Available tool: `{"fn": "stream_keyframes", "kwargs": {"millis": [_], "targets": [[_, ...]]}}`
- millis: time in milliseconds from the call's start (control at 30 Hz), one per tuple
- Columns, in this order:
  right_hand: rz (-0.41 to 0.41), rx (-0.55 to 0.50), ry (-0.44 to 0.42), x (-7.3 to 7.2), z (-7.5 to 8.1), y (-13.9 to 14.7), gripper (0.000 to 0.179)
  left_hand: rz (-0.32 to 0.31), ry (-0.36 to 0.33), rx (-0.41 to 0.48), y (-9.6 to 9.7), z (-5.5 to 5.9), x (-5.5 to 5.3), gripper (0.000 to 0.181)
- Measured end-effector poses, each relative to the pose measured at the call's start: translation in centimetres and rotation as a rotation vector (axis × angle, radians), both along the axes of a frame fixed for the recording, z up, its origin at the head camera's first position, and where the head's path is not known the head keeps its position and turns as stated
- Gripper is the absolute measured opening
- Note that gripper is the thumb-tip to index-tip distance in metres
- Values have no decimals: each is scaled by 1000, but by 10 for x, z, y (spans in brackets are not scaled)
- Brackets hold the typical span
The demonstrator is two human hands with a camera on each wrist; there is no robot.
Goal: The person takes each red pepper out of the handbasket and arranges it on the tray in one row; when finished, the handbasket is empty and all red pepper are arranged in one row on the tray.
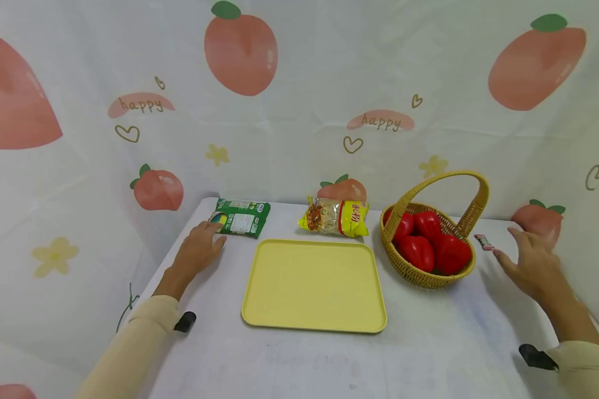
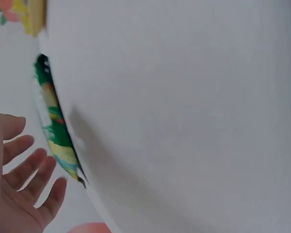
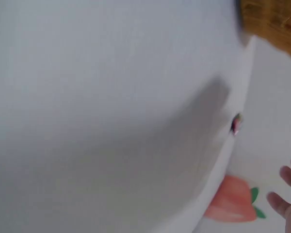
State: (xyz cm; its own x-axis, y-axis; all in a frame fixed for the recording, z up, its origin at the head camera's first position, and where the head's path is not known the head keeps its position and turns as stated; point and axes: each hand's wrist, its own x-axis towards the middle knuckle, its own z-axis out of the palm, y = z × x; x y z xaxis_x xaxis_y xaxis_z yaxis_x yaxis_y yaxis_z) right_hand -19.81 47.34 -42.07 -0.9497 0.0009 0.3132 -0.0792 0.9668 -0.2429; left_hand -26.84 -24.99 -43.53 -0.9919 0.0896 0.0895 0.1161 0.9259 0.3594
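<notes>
At the back left of the table lies a green snack packet [image 1: 241, 218], its lower left corner overlapped by my left hand [image 1: 198, 247] in the head view. In the left wrist view that hand [image 2: 26, 179] has its fingers spread and slightly bent beside the packet [image 2: 58, 124], holding nothing. On the far right, my right hand [image 1: 534, 265] hovers with thumb and fingers apart. A small pink wrapped candy [image 1: 484, 242] lies just left of its thumb. The right wrist view catches only fingertips [image 3: 290, 179] at its edge, with the candy [image 3: 236, 124] nearby.
A yellow tray [image 1: 314, 285] sits at the middle of the white table [image 1: 299, 366]. Behind it is a yellow-and-clear food packet [image 1: 334, 217]. A wicker basket [image 1: 414, 275] with a tall handle holds several red peppers [image 1: 416, 252]. A fruit-print curtain [image 1: 299, 111] hangs behind.
</notes>
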Motion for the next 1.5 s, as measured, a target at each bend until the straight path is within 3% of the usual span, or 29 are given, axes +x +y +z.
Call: {"fn": "stream_keyframes", "kwargs": {"millis": [167, 333, 633, 833, 1033, 1500], "targets": [[50, -73, 44, 6, 3, -23, 61, -35, -53, 213, 13, 1, 13, 45], [67, -169, 70, 8, 7, -50, 58, -91, -125, 325, 28, -1, 26, 45], [39, -260, -32, 11, 13, -88, 69, -82, -306, 554, 51, -5, 39, 51], [-1, -276, -78, 8, 10, -102, 73, -62, -322, 514, 58, -7, 39, 57], [-28, -255, -44, 5, 3, -111, 69, -48, -308, 440, 60, -8, 38, 58], [-84, -277, -10, 5, -3, -124, 71, -51, -308, 444, 62, -10, 39, 58]]}}
